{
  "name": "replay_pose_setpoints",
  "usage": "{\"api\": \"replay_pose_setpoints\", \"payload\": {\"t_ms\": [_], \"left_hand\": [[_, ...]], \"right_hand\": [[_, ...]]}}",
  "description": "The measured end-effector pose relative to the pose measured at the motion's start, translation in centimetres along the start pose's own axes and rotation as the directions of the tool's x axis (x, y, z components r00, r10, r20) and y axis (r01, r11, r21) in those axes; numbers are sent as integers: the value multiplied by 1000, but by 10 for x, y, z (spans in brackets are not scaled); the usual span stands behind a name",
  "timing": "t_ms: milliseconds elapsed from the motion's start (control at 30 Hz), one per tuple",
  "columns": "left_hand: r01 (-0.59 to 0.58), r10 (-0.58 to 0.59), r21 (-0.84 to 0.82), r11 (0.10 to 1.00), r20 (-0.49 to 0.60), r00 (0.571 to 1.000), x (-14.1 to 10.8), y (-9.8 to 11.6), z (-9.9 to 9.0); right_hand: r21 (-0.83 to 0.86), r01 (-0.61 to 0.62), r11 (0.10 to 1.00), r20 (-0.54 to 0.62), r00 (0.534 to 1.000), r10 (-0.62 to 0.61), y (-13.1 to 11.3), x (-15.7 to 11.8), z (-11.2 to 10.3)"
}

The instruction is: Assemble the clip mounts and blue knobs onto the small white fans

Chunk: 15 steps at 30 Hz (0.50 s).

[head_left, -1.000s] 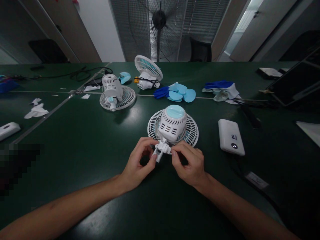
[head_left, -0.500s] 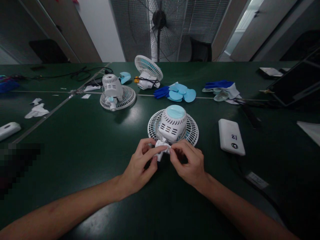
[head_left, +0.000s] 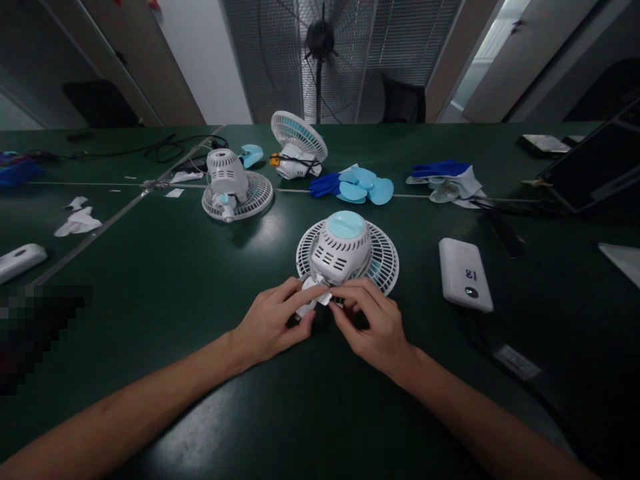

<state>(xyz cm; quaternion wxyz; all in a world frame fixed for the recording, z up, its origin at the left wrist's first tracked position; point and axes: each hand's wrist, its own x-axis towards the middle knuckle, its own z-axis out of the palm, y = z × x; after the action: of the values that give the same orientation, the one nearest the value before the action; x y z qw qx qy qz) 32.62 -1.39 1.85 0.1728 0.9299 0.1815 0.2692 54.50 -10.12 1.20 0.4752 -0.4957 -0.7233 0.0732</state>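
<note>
A small white fan (head_left: 341, 248) with a light blue rear cap lies grille down on the dark green table (head_left: 200, 267). Its white clip part (head_left: 306, 301) points toward me. My left hand (head_left: 274, 319) grips this clip part from the left, the index finger laid across its top. From the right, my right hand (head_left: 374, 323) pinches the clip part's right end between thumb and fingers. Fingers cover much of the clip part, so its details are hidden.
Two more fans (head_left: 227, 177) (head_left: 295, 150) stand farther back. Light blue blades (head_left: 366, 185) lie by blue gloves (head_left: 325, 185); more gloves (head_left: 447, 179) are at back right. A white power bank (head_left: 465, 275) lies right, scraps of white paper (head_left: 79, 221) left.
The fan body and its clip part have swung slightly to the left on the grille. Both hands have moved a little left with the clip part.
</note>
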Motion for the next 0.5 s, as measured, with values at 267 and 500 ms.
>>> {"api": "replay_pose_setpoints", "payload": {"t_ms": [267, 500], "left_hand": [[-12, 12, 8, 1000, -8, 1000, 0, 0, 2], [-20, 21, 24, 1000, -15, 1000, 0, 0, 2]], "right_hand": [[16, 17, 1000, -19, 1000, -17, 0, 2, 0], [5, 1, 1000, 7, 1000, -1, 3, -1, 1]]}}
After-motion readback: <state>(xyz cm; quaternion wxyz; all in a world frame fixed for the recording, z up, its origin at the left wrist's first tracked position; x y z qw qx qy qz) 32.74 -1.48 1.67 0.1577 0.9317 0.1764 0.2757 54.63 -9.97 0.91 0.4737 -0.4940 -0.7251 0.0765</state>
